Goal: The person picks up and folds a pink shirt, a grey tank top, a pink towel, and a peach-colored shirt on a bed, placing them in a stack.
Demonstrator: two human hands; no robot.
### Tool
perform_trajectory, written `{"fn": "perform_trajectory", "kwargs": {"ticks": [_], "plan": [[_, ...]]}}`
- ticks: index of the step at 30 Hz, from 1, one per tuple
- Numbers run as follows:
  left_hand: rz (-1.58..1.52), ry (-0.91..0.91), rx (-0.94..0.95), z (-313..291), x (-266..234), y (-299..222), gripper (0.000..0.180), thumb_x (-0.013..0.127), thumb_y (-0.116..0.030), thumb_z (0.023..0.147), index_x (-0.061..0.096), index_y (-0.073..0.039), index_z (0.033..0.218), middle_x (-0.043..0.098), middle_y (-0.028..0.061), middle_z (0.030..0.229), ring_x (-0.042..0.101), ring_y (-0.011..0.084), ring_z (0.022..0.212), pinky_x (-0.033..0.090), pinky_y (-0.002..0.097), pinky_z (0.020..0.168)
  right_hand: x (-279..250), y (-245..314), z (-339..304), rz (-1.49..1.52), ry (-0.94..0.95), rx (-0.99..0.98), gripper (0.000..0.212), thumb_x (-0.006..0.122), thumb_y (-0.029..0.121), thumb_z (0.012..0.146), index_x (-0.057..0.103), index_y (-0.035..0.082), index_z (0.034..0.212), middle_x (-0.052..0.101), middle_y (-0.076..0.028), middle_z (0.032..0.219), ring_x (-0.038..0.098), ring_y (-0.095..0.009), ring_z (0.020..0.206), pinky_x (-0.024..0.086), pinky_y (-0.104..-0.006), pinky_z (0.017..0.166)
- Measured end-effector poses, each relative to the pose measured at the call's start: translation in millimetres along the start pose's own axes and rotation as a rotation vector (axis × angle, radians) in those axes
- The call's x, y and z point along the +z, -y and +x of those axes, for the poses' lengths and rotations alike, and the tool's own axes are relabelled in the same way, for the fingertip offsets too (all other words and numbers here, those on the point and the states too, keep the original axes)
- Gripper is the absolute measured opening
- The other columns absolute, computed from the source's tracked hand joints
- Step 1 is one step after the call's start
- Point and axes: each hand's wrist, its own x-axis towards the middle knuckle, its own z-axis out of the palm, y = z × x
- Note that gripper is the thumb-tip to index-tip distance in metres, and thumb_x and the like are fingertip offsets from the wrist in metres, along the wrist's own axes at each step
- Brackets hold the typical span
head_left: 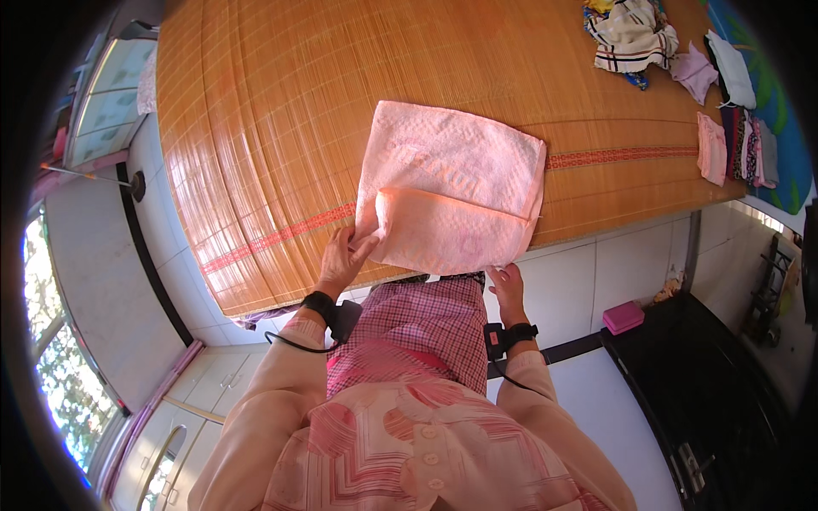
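Two hands work at the near edge of a table (256, 128) covered with a woven bamboo mat. On it lies a pink towel (460, 162), its near part folded up over itself so a smoother band faces up. The left hand (342, 258) pinches the towel's near left corner, thumb on top and fingers curled about the cloth. The right hand (508, 289) hangs just below the towel's near right edge, off the table; its fingers look loosely curled and hold nothing that I can see. Both wrists wear black bands with cables. Well apart, at the far right of the table, sit a crumpled checked cloth (632, 34) and a row of folded cloths (733, 145).
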Motion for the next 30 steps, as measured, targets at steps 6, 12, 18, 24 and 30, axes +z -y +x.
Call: {"fn": "perform_trajectory", "kwargs": {"ticks": [6, 12, 18, 24, 30], "plan": [[-0.021, -0.013, 0.045, -12, 13, 11, 0.039, 0.067, -0.030, 0.077, 0.052, 0.002, 0.096, 0.058, 0.0186, 0.087, 0.059, 0.0309, 0.073, 0.048, 0.0383, 0.065, -9, 34, -14, 0.331, 0.154, 0.193, 0.038, 0.062, 0.018, 0.083, 0.050, 0.000, 0.113, 0.058, -0.007, 0.107, 0.058, -0.016, 0.092, 0.050, -0.0270, 0.063], [-0.628, 0.236, -0.238, -40, -11, 6, 0.038, 0.057, -0.011, 0.083, 0.039, -0.004, 0.115, 0.059, 0.0085, 0.069, 0.055, 0.0145, 0.058, 0.044, 0.0266, 0.050, -58, 88, -67, 0.216, 0.196, 0.186, 0.039, 0.060, 0.011, 0.082, 0.045, -0.004, 0.115, 0.061, -0.011, 0.080, 0.060, -0.017, 0.060, 0.046, -0.0246, 0.047], [-0.853, 0.283, -0.150, -32, -65, -67, 0.036, 0.050, -0.015, 0.091, 0.045, -0.001, 0.124, 0.055, 0.0039, 0.076, 0.050, 0.0092, 0.061, 0.043, 0.0223, 0.055, -91, 152, -56, 0.220, 0.237, 0.057, 0.046, 0.056, 0.018, 0.086, 0.038, 0.001, 0.125, 0.060, -0.011, 0.081, 0.058, -0.016, 0.059, 0.043, -0.0229, 0.046], [-0.904, 0.101, -0.243, 55, -58, -89, 0.034, 0.050, -0.026, 0.093, 0.054, 0.001, 0.113, 0.060, 0.0070, 0.083, 0.057, 0.0131, 0.070, 0.049, 0.0255, 0.066, -76, 199, 24, 0.282, 0.072, -0.089, 0.045, 0.057, 0.028, 0.088, 0.043, 0.003, 0.122, 0.062, -0.009, 0.092, 0.060, -0.014, 0.076, 0.047, -0.0249, 0.057], [-0.118, -0.324, -0.003, 110, 1, -39, 0.056, 0.069, -0.035, 0.078, 0.051, 0.002, 0.116, 0.060, 0.0146, 0.097, 0.059, 0.0262, 0.085, 0.049, 0.0334, 0.077, -62, 161, 91, -0.343, -0.099, -0.289, 0.044, 0.066, 0.031, 0.081, 0.053, 0.000, 0.110, 0.063, -0.012, 0.091, 0.061, -0.018, 0.078, 0.050, -0.0300, 0.068]]}}
